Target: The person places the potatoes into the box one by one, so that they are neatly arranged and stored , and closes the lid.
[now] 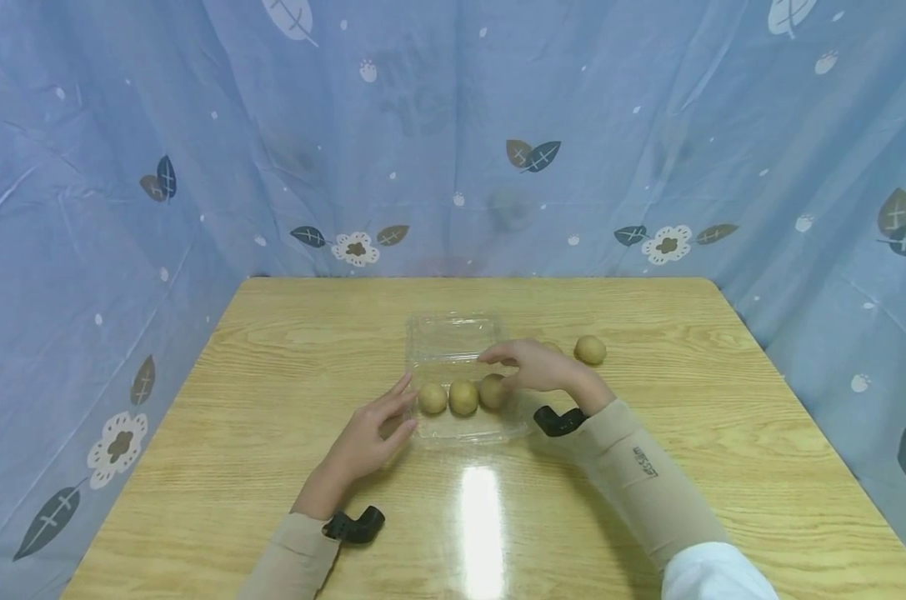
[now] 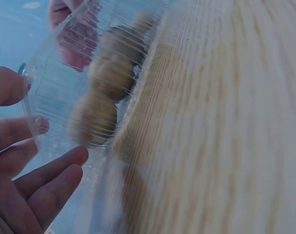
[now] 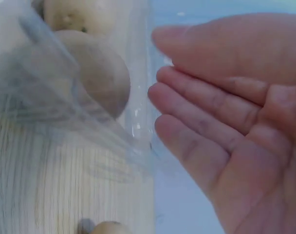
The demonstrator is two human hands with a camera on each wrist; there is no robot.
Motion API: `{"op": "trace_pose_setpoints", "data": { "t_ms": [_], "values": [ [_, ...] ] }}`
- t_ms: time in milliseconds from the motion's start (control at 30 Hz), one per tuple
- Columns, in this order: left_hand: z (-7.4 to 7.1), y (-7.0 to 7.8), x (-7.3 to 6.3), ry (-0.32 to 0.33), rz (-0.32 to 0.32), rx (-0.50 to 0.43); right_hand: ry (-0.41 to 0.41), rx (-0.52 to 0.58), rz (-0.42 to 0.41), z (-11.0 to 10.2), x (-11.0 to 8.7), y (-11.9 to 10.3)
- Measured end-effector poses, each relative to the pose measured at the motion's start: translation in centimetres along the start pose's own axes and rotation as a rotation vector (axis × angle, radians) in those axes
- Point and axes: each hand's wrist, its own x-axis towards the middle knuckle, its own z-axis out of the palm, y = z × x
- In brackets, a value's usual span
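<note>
A clear plastic clamshell box (image 1: 463,433) lies with its lid (image 1: 453,335) folded back behind it. Three round tan potatoes sit in a row in its base: a left one (image 1: 432,398), a middle one (image 1: 463,397) and a right one (image 1: 492,391). My left hand (image 1: 370,433) rests its loosely spread fingertips against the box's left end, where the left wrist view shows the clear wall (image 2: 50,97) beside them. Over the box's right end is my right hand (image 1: 538,367), its extended fingers holding nothing in the right wrist view, close to the right potato (image 3: 101,73).
Two more potatoes lie on the wooden table (image 1: 310,350) to the right of the box: one (image 1: 591,350) in full view, another (image 1: 551,346) partly hidden behind my right hand. A blue patterned curtain (image 1: 453,167) hangs behind the table and along its sides.
</note>
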Motion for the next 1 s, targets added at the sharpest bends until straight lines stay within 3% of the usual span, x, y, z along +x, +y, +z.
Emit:
{"op": "trace_pose_setpoints", "data": {
  "t_ms": [200, 333, 633, 1000],
  "values": [
    [0.0, 0.0, -0.1, 0.002, -0.001, -0.006, 0.059, 0.176, -0.014, -0.4, -0.7, 1.0],
    [0.0, 0.0, -0.1, 0.003, 0.006, -0.025, 0.142, 0.241, -0.008, -0.8, -1.5, 2.1],
    [0.1, 0.0, -0.2, 0.003, -0.009, -0.007, 0.331, 0.319, 0.102, -1.4, -4.0, 4.5],
    [0.1, 0.1, -0.2, -0.007, -0.017, 0.005, 0.442, 0.376, 0.231, -1.6, -7.5, 8.6]
  ]
}}
